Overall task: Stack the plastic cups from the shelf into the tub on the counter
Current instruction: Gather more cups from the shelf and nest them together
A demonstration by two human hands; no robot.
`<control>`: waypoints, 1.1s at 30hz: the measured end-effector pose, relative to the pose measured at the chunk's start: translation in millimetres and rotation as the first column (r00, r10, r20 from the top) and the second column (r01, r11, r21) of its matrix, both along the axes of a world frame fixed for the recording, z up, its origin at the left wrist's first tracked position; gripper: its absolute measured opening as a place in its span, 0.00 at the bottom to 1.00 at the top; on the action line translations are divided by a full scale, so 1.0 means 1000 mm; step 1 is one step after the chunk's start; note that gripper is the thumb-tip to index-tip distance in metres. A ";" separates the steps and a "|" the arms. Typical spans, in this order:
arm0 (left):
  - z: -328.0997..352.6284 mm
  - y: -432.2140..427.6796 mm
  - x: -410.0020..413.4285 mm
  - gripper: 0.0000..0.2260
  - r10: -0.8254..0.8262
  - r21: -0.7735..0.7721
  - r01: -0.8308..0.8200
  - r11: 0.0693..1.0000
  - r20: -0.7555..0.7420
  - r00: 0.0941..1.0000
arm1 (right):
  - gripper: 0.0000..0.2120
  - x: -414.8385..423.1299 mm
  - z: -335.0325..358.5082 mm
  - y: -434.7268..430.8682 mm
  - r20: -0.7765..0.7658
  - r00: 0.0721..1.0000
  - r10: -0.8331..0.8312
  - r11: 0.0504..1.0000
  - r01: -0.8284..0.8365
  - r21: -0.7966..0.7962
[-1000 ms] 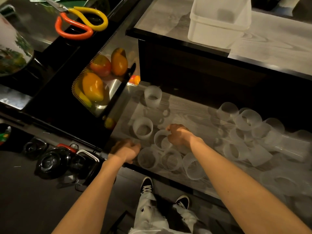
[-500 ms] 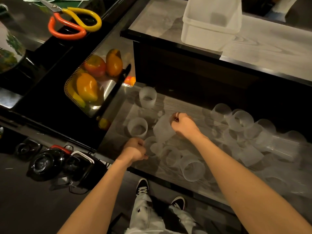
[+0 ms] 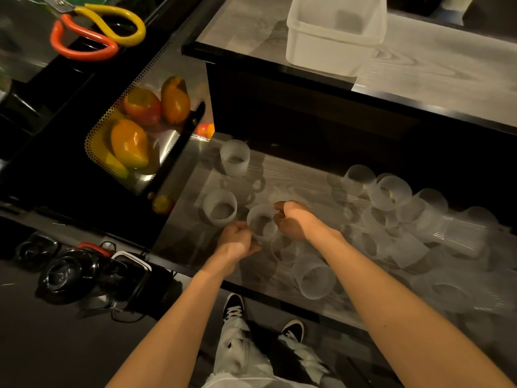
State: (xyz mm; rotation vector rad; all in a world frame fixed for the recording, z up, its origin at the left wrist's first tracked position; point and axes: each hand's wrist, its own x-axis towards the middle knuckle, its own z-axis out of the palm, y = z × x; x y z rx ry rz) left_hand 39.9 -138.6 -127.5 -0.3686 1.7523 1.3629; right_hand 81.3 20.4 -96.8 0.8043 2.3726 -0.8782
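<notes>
Nearest: ribbed cup on its side nr front edge of shelf. L hand + R hand both on one frosted cup, mouth up, over shelf. Fingers curled on it: L at near-left wall, R at right rim. Loose cups heaped to R. Tub on counter beyond, well apart.

the tub runs off the top edge, as do the scissors; the far-right cups smear into one blur (no counting them).
</notes>
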 end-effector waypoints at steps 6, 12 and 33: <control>0.016 0.004 -0.002 0.07 -0.032 0.112 0.032 0.993 -0.004 0.999 | 0.22 -0.002 0.008 0.005 -0.099 0.995 -0.009 1.000 0.010 0.003; 0.053 0.005 -0.026 0.09 -0.105 0.025 0.123 0.992 -0.377 0.920 | 0.09 -0.017 0.042 0.005 -0.466 0.872 -0.149 0.989 0.134 -0.066; 0.020 -0.040 -0.078 0.18 -0.174 -0.283 0.027 0.959 -0.509 0.843 | 0.15 -0.057 0.012 -0.043 -0.277 0.954 -0.116 0.947 0.022 -0.321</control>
